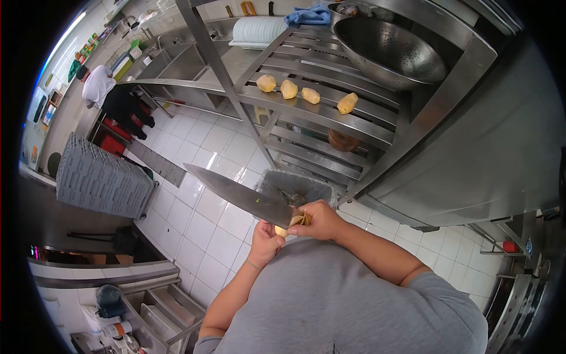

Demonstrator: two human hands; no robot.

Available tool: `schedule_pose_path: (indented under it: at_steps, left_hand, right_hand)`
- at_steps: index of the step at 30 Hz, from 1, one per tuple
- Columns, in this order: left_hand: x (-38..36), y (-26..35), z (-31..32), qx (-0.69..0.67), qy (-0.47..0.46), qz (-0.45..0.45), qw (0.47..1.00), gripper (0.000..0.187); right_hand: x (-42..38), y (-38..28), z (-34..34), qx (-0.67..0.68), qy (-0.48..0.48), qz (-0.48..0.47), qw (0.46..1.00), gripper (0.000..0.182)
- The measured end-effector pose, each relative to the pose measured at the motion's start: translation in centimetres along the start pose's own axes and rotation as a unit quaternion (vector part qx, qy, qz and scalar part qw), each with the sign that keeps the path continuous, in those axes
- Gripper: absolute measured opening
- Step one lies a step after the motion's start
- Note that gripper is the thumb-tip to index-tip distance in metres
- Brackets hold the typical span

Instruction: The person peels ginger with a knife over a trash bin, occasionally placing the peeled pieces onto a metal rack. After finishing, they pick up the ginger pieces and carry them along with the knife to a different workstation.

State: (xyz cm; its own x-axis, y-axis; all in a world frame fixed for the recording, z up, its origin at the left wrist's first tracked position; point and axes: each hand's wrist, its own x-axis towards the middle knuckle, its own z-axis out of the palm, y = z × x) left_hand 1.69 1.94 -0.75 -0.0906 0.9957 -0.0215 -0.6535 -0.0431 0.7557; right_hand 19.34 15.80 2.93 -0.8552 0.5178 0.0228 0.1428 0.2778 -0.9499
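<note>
My left hand (267,243) is closed around a pale yellow potato (281,231), which is partly hidden by the fingers. In my right hand (323,222) is a large, wide-bladed kitchen knife (242,193), its tip pointing up and to the left. The heel of the blade lies against the potato. Thin brownish peel (301,219) hangs between the blade and my right fingers. Just beyond both hands stands a bin (321,187) with a clear liner and dark scraps inside. Several peeled potatoes (288,89) sit in a row on the slatted metal shelf (321,112).
A large steel colander (392,53) rests on the shelf beside a blue cloth (308,15). White plates (257,30) stand in a rack behind. Stacked grey crates (103,176) are at left. A person (100,85) bends over a far counter. A steel cabinet (471,141) is at right.
</note>
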Motion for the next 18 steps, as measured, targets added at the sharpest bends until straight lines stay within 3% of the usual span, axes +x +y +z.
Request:
schedule_pose_path:
  at_steps: [6, 8, 12, 14, 18]
  left_hand:
    - [0.1, 0.2, 0.2, 0.029, 0.020, 0.029, 0.999, 0.096]
    - [0.1, 0.4, -0.1, 0.050, 0.024, 0.013, 0.998, 0.095]
    - [0.3, 1.3, 0.2, 0.091, 0.044, -0.007, 0.995, 0.097]
    - [0.8, 0.7, 0.0, 0.081, 0.066, 0.109, 0.989, 0.085]
    - [-0.2, 2.7, -1.0, -0.059, 0.100, 0.077, 0.990, 0.064]
  right_hand:
    - [0.1, -0.7, 0.2, 0.006, 0.002, -0.003, 1.000, 0.032]
    - [0.3, -0.7, 0.5, 0.022, 0.014, -0.009, 1.000, 0.040]
    - [0.7, -0.3, 1.2, 0.001, 0.028, -0.046, 0.999, 0.038]
    - [1.2, -0.3, 1.2, 0.012, 0.078, -0.034, 0.996, 0.036]
    - [2.9, 2.2, 0.0, -0.048, 0.121, -0.007, 0.991, 0.040]
